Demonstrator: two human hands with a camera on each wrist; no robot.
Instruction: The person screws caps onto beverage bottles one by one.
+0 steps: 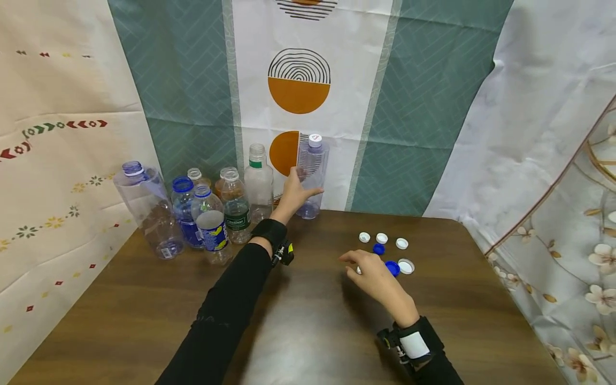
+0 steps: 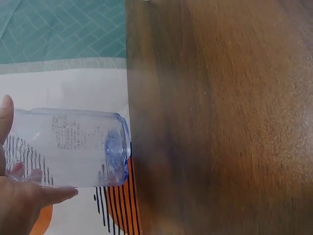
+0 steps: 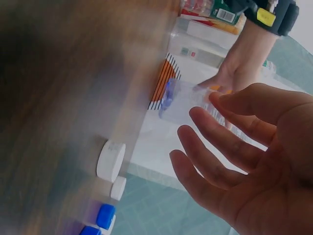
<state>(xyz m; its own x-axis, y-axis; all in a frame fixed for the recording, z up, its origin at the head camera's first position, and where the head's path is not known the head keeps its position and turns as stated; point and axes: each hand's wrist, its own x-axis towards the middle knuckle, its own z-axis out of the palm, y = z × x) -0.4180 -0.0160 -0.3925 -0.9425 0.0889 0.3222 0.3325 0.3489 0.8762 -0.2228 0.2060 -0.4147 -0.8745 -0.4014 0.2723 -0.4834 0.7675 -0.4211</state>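
Observation:
A tall clear plastic bottle [image 1: 313,176] with a white cap [image 1: 315,140] stands at the table's back edge. My left hand [image 1: 294,193] holds it from the left, thumb across the front and fingers behind; in the left wrist view, fingertips show through the clear wall [image 2: 73,147]. Beside the loose caps, my right hand [image 1: 377,275] hovers over the table, fingers loosely bent around nothing. Those caps include white ones [image 1: 401,243] and blue ones [image 1: 379,249]; the right hand partly hides some. The palm [image 3: 264,161] fills the lower right of the right wrist view.
Several uncapped bottles crowd the left: a large clear one [image 1: 154,214], a blue-necked one [image 1: 185,208], one with a blue-yellow label [image 1: 210,222], one with a green label [image 1: 236,208] and a clear one with a green neck band [image 1: 259,182]. Curtains hang behind the brown table [image 1: 308,321].

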